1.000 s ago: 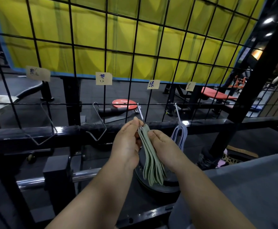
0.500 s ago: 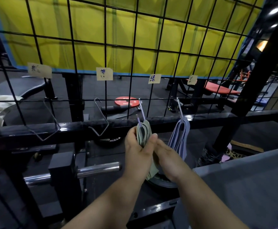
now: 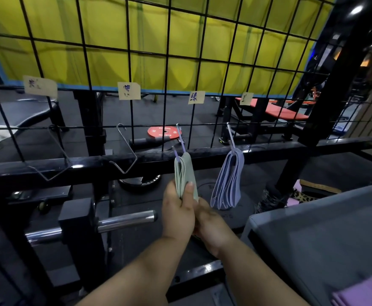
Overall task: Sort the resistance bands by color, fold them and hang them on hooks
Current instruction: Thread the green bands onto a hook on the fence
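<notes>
In the last second I've lifted the folded green bands from between my hands, and their top loop now sits on the third hook, just left of the blue bands already hanging. My left grip is still clamped round the bundle's lower half. The right grip is tucked behind it, and I cannot tell whether it holds anything. Green looks nearly done, only needing release.

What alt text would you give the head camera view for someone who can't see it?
A left hand grips a folded bundle of green resistance bands whose top meets a metal hook on a black wire grid, the right hand below it. Lavender bands hang from the next hook rightward.
</notes>
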